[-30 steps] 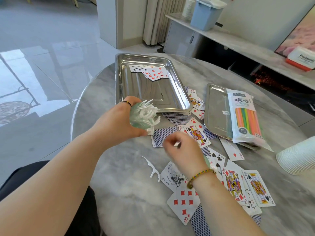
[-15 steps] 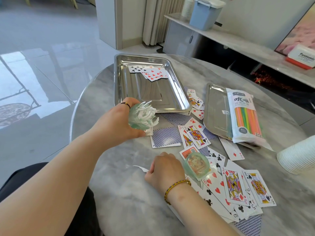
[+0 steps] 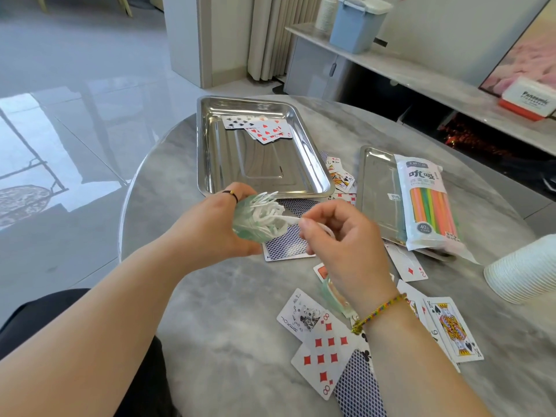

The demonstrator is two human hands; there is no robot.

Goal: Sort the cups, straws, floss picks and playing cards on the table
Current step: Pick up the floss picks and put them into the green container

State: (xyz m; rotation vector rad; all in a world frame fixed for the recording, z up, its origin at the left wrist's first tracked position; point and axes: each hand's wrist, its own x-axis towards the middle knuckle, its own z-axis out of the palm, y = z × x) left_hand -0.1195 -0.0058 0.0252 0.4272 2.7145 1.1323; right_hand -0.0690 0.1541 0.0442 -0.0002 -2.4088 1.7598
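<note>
My left hand point(image 3: 210, 227) grips a clear green floss pick container point(image 3: 245, 225) tilted to the right, with several white floss picks point(image 3: 267, 210) sticking out. My right hand point(image 3: 343, 245) pinches one white floss pick point(image 3: 288, 219) whose tip is at the container's mouth. The container's green lid point(image 3: 332, 294) lies on the cards under my right wrist. Playing cards point(image 3: 323, 353) lie scattered over the table, a few more cards point(image 3: 258, 127) in the large steel tray point(image 3: 210, 152). A straw pack point(image 3: 428, 203) rests on the small tray point(image 3: 376, 191). White paper cups point(image 3: 523, 273) lie at the right.
The round marble table point(image 3: 225, 341) drops off to the floor on the left. A shelf behind holds a blue lidded bin point(image 3: 355, 22), a stack of cups point(image 3: 326, 12) and a white and red box point(image 3: 529, 99).
My right hand picked the loose floss pick up from the table and carried it up to the container in my left hand. The left hand stayed about where it was.
</note>
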